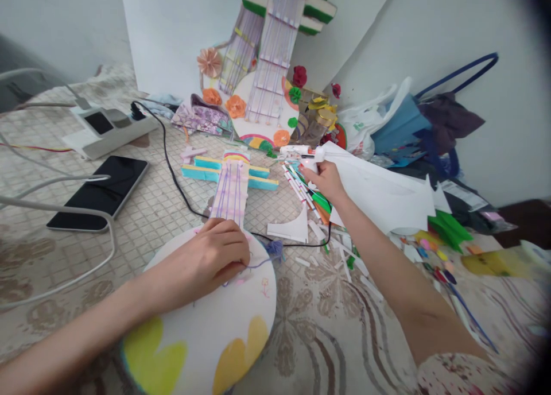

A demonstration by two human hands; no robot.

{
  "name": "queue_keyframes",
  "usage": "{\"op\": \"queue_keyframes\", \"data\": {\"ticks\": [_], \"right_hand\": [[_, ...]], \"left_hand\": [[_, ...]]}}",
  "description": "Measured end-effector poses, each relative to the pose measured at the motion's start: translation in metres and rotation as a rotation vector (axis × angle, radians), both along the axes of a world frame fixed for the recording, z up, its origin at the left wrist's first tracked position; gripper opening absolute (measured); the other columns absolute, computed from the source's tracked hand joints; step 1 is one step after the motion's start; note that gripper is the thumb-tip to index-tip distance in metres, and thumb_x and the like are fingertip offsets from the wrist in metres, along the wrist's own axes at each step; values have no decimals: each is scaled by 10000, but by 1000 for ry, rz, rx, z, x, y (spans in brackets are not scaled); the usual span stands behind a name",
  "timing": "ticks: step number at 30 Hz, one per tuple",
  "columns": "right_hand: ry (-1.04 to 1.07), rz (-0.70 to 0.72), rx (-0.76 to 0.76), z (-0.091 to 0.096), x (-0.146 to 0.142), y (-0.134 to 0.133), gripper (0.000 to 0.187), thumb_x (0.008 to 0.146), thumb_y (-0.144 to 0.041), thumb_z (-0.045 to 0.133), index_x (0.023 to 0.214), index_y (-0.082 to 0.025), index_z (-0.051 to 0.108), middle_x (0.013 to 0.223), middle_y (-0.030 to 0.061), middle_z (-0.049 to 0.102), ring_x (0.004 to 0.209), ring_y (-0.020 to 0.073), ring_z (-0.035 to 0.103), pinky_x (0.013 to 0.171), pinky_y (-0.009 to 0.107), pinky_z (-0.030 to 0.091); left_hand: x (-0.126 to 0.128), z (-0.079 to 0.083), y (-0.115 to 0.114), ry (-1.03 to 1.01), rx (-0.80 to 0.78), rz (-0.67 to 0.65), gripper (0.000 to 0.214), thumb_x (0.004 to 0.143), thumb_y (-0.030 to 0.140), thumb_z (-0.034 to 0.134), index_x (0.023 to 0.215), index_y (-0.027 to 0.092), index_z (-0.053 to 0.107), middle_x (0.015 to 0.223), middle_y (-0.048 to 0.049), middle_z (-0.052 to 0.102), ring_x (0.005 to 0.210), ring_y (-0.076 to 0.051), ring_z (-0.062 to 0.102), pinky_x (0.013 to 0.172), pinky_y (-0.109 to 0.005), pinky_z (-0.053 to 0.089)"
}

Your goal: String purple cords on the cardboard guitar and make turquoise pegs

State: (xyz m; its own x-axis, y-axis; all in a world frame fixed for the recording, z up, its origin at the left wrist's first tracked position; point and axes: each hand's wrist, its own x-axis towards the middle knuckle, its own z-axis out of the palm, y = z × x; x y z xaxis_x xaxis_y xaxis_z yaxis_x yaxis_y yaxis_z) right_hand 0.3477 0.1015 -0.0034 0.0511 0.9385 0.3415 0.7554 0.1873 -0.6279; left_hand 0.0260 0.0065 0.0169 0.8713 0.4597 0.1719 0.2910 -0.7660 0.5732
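A cardboard toy guitar (241, 337) lies in front of me, its round white body painted with yellow and orange shapes. Purple yarn strings (232, 191) run along its neck, and turquoise pegs (200, 173) stick out at the head. Resting on the body near the neck, my left hand (219, 251) has its fingers curled closed on purple yarn (260, 264); the fingertips are partly hidden. That yarn leads to a small bundle at the body's right edge. Farther off to the right, my right hand (328, 181) is closed around a white hot glue gun (317, 155), above marker pens (297, 185).
A black cord (172, 177) runs from the power strip (112, 139) behind the guitar neck. A phone (101, 194) and white cables lie left. Decorated cardboard instruments (269, 96) stand behind. White sheets (379, 191), paper scraps (316, 231) and bags (398, 128) lie right.
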Motion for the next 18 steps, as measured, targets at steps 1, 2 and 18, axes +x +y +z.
{"op": "queue_keyframes", "data": {"ticks": [1, 2, 18], "right_hand": [[47, -8, 27, 5, -1, -9, 312, 749, -436, 601, 665, -136, 605, 571, 25, 585, 532, 137, 486, 512, 263, 375], [88, -12, 51, 10, -3, -19, 299, 751, -421, 607, 648, -141, 604, 557, 25, 591, 512, 135, 488, 501, 265, 380], [659, 185, 393, 68, -20, -77, 145, 796, -399, 627, 807, -255, 630, 510, -44, 425, 449, 132, 481, 466, 298, 444]], "left_hand": [[0, 0, 0, 0, -3, 1, 161, 917, 164, 482, 805, 187, 595, 866, -12, 610, 887, -182, 489, 816, -331, 341], [0, -1, 0, 1, -5, 2, 163, 918, 165, 481, 802, 187, 593, 862, -11, 608, 886, -182, 488, 815, -331, 341], [3, -6, -2, 14, 119, 32, 214, 931, 197, 452, 761, 175, 579, 788, -14, 577, 827, -181, 493, 829, -370, 343]]}}
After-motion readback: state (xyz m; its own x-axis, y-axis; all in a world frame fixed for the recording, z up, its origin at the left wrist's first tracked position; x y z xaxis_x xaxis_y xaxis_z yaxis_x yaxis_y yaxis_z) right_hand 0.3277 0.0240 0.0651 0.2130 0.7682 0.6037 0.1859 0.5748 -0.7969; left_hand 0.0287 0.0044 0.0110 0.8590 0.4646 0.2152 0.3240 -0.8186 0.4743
